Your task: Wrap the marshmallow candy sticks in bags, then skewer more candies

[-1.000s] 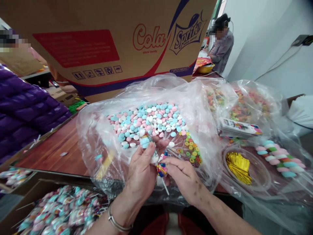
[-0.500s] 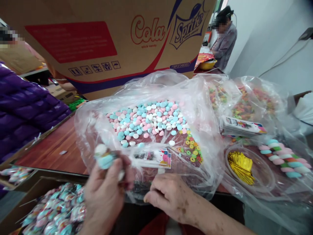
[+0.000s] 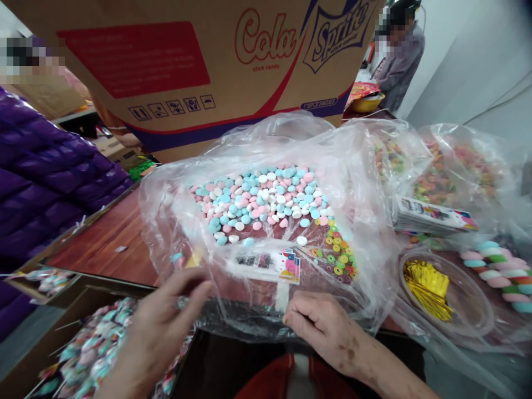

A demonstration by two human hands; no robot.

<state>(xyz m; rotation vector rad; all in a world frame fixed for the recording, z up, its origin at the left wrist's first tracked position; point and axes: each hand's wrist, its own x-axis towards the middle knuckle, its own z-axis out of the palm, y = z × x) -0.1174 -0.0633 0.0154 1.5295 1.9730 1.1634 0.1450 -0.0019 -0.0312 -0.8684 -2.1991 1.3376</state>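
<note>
My left hand [image 3: 168, 316] hovers above the left front of the plastic sheet [image 3: 166, 188], thumb and fingers apart, with no candy visible between them. Just beyond its fingers show a small blue-and-white piece [image 3: 177, 259] and a blurred yellowish patch. At the sheet's front edge rests my right hand [image 3: 318, 318], its fingers curled in and the thumb pressed to them; what they hold, if anything, is hidden. Pink, blue and white candies [image 3: 257, 197] are spread on the sheet. In front of them lie printed cards [image 3: 266, 263], beside small ring candies [image 3: 341, 255].
A cardboard box [image 3: 78, 354] of wrapped candies is at lower left. A large carton [image 3: 216, 61] stands behind. At right are gold twist ties [image 3: 428, 288] in a clear tub, stacked cards [image 3: 434, 216] and rows of candies [image 3: 499, 271]. A person [image 3: 401, 61] works at the back.
The candy bundle in my left hand has left its grasp, and the fingers have parted and lowered. My right hand stays curled at the sheet's front edge. The view has shifted slightly.
</note>
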